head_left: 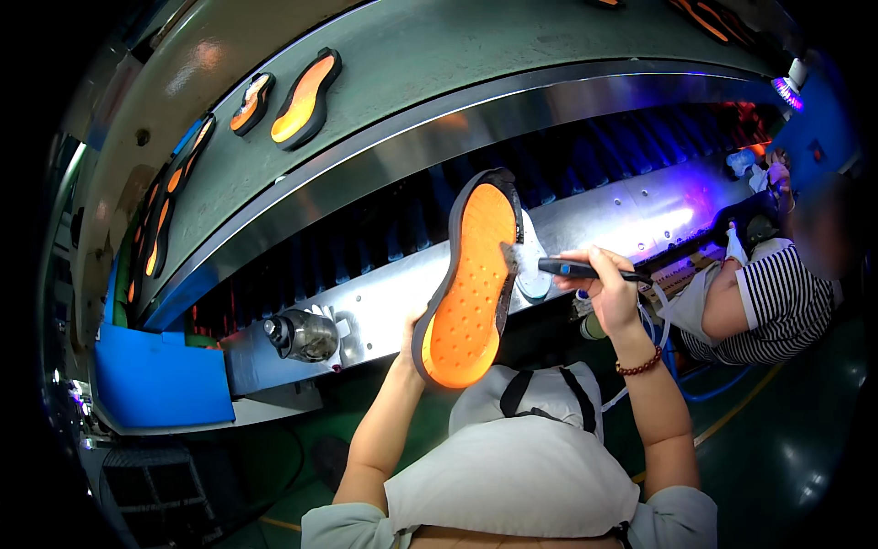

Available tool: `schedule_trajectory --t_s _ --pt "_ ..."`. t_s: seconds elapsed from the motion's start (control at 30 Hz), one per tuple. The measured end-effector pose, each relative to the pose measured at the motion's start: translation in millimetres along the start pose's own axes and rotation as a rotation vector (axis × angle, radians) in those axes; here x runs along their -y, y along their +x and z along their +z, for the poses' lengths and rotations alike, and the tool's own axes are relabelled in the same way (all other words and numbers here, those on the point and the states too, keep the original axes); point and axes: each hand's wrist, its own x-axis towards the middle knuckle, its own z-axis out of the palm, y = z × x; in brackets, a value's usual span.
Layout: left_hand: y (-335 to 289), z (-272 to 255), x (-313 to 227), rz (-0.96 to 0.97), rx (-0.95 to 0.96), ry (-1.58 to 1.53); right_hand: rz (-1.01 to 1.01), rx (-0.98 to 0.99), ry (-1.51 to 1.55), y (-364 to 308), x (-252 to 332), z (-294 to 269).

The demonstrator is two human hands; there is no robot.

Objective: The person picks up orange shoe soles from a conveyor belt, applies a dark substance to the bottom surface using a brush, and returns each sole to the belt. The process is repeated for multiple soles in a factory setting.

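In front of me a shoe sole (471, 293), orange inside with a black rim, is held up at a tilt. My left hand (409, 346) grips its lower left edge from behind, and most of its fingers are hidden by the sole. My right hand (611, 291) is closed around the dark handle of a brush (569, 268) with a blue part on it. The brush tip meets or nearly meets the sole's right rim. Just behind the brush, a pale sole-shaped piece (533, 274) rests on the metal ledge.
A metal ledge (393, 285) runs below a green conveyor belt (402, 69) carrying several orange-and-black soles (308, 99). A dark bottle (306, 335) lies on the ledge at left. At right, a person in a striped top (782, 293) works near a purple lamp (789, 91).
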Motion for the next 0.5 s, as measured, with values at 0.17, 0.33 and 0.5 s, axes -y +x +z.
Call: schedule_trajectory --t_s 0.17,0.33,0.5 --pt "-6 8 4 0.034 0.065 -0.032 -0.165 -0.091 -0.188 18 -12 2" --pt "-9 -10 3 -0.024 0.103 -0.048 -0.522 -0.019 -0.703 21 -19 24" --pt "-14 -4 -1 -0.009 0.153 -0.05 -0.079 0.359 -0.39 -10 -7 33"
